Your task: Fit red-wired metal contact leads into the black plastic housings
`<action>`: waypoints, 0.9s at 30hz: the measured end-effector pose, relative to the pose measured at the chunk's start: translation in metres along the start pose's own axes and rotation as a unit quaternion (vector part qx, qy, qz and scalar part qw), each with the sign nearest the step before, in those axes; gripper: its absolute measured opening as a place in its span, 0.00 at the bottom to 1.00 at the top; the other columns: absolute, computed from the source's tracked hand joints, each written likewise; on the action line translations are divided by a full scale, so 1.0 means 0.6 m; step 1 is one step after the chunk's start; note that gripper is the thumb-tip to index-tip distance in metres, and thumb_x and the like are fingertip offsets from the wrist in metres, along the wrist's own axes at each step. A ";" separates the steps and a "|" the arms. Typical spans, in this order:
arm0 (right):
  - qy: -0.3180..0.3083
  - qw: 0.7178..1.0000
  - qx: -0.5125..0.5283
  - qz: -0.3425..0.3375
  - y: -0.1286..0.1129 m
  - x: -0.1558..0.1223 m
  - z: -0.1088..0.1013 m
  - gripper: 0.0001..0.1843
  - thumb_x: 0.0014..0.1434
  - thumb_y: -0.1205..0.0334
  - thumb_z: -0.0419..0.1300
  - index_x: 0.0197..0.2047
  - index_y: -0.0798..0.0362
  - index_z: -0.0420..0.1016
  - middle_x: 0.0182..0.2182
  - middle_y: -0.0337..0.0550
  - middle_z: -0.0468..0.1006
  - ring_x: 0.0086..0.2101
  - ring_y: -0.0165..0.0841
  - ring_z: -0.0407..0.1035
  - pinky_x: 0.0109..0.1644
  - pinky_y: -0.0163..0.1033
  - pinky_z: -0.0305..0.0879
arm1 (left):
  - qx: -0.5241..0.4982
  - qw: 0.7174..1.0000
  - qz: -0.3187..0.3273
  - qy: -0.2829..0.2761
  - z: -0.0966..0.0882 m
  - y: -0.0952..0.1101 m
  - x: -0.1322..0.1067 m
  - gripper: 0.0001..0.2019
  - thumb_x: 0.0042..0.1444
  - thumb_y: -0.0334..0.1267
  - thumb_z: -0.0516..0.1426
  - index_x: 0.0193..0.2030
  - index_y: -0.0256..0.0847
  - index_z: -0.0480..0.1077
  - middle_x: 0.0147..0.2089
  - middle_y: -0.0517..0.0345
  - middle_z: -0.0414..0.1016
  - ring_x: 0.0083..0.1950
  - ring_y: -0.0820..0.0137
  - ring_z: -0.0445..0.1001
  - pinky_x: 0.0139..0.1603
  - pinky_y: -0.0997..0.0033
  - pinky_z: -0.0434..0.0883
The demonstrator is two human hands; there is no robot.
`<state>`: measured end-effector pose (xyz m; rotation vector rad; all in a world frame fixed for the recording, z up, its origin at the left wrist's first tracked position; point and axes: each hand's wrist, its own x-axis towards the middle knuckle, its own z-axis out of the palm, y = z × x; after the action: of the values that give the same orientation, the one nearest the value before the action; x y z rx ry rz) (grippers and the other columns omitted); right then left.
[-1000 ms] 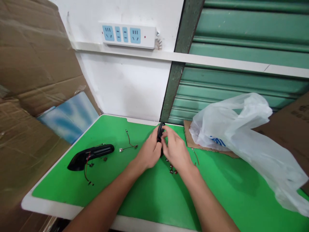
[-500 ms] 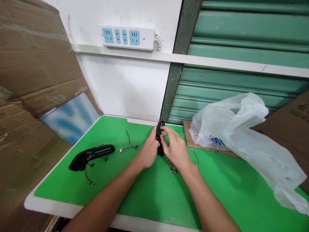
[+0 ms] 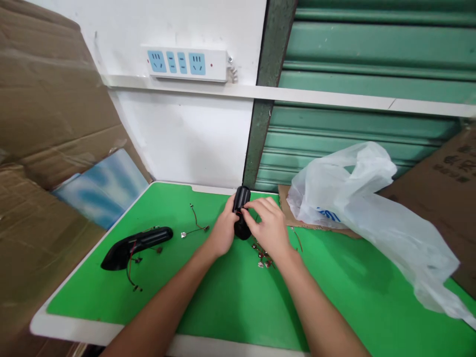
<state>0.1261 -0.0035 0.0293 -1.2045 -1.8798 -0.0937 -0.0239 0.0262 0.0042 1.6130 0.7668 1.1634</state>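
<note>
My left hand [image 3: 222,231] is wrapped round a small black plastic housing [image 3: 241,210], held upright above the green table top [image 3: 230,297]. My right hand [image 3: 268,225] pinches at the front of the same housing, its fingertips on a small part too small to name. Thin wires with small metal ends [image 3: 262,257] lie on the mat just below my right wrist. A second, longer black housing [image 3: 134,244] with red wires lies flat at the left of the mat, well apart from both hands.
A loose wire piece [image 3: 193,223] lies left of my hands. A white plastic bag [image 3: 372,208] on cardboard fills the right. Cardboard sheets [image 3: 48,124] and a blue panel [image 3: 100,186] lean at the left. A power strip [image 3: 186,63] hangs on the wall.
My hands have turned the black housing slightly and lowered it a little. My right fingers have shifted onto its front. The view has swung slightly right.
</note>
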 end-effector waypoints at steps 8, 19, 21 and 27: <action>-0.034 0.999 -0.010 -0.026 0.011 -0.005 0.003 0.07 0.68 0.65 0.60 0.38 0.52 0.79 0.34 0.43 0.80 0.38 0.37 0.70 0.45 0.44 0.66 | 0.074 0.997 0.000 -0.026 -0.004 0.020 -0.008 0.35 0.58 0.30 0.45 0.74 0.35 0.52 0.74 0.47 0.57 0.73 0.59 0.57 0.74 0.58 0.53; -0.077 0.993 -0.026 -0.080 0.016 0.000 -0.011 0.12 0.70 0.66 0.57 0.36 0.53 0.80 0.32 0.45 0.80 0.35 0.37 0.68 0.42 0.43 0.66 | 0.115 0.991 0.034 -0.055 0.003 0.038 -0.016 0.36 0.58 0.27 0.45 0.75 0.33 0.50 0.76 0.46 0.54 0.76 0.61 0.54 0.77 0.58 0.48; -0.082 0.993 -0.021 -0.087 0.017 0.001 -0.013 0.12 0.70 0.66 0.57 0.36 0.53 0.80 0.32 0.45 0.80 0.34 0.37 0.67 0.42 0.43 0.66 | 0.116 0.991 0.029 -0.055 0.003 0.037 -0.016 0.35 0.59 0.28 0.45 0.75 0.34 0.51 0.76 0.46 0.55 0.75 0.61 0.55 0.77 0.58 0.50; -0.023 0.999 0.019 -0.016 0.010 -0.001 -0.003 0.05 0.66 0.66 0.62 0.38 0.51 0.80 0.35 0.42 0.81 0.38 0.37 0.71 0.44 0.42 0.67 | 0.100 0.995 -0.011 0.007 0.006 0.025 -0.011 0.30 0.61 0.31 0.45 0.72 0.37 0.57 0.71 0.49 0.64 0.70 0.59 0.63 0.72 0.58 0.58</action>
<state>0.1319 -0.0016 0.0279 -1.1610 -1.9316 -0.0481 -0.0233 0.0138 0.0160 1.7573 0.9326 1.1122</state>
